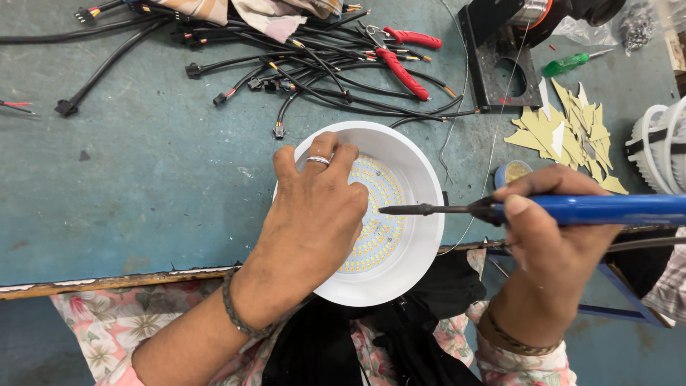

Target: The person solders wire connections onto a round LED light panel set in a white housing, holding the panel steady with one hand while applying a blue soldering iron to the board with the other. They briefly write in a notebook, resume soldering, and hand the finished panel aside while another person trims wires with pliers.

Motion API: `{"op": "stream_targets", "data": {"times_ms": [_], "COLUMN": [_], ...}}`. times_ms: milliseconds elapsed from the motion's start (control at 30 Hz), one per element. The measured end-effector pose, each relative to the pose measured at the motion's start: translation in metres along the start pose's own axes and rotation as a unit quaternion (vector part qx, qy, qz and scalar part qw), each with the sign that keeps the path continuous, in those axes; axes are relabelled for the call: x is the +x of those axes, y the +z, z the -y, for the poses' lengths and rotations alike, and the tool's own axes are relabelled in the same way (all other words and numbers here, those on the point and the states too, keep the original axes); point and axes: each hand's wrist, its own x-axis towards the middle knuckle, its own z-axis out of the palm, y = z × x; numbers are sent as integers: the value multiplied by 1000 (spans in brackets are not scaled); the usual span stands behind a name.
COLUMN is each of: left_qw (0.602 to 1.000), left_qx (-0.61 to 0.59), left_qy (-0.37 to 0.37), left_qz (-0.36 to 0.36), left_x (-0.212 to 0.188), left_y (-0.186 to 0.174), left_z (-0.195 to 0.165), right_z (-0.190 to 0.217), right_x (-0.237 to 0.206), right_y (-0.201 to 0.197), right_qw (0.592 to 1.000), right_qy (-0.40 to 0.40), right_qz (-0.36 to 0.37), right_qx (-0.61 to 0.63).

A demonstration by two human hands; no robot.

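A round white lamp housing [418, 179] rests at the near edge of the teal workbench, with a disc of small yellow LEDs [386, 214] inside it. My left hand [314, 207], a ring on one finger, lies over the left part of the housing and holds it. My right hand [550, 236] grips a blue-handled soldering iron [593, 210]. Its dark tip [389, 209] points left over the LED disc, just inside the housing's right rim.
A tangle of black wires with connectors [286, 71] and red-handled cutters [400, 68] lie at the back. A black metal stand [500, 64], a green screwdriver [564, 64], yellowish paper scraps [572, 129], a small round tin [511, 171] and white finned housings [661, 143] sit to the right.
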Motion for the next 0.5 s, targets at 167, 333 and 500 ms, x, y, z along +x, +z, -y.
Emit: {"op": "stream_targets", "data": {"times_ms": [167, 333, 500], "left_qw": [1000, 1000, 1000], "left_qx": [1, 3, -10], "left_qy": [-3, -3, 2], "left_qz": [2, 8, 15], "left_x": [2, 3, 5], "left_y": [3, 1, -1], "left_z": [-2, -3, -5], "right_z": [-4, -7, -15], "right_x": [-4, -9, -21], "right_y": [-8, -10, -19], "right_qw": [999, 999, 999], "right_qy": [-6, -1, -32], "right_qz": [21, 17, -23], "right_qx": [-38, -48, -7]}}
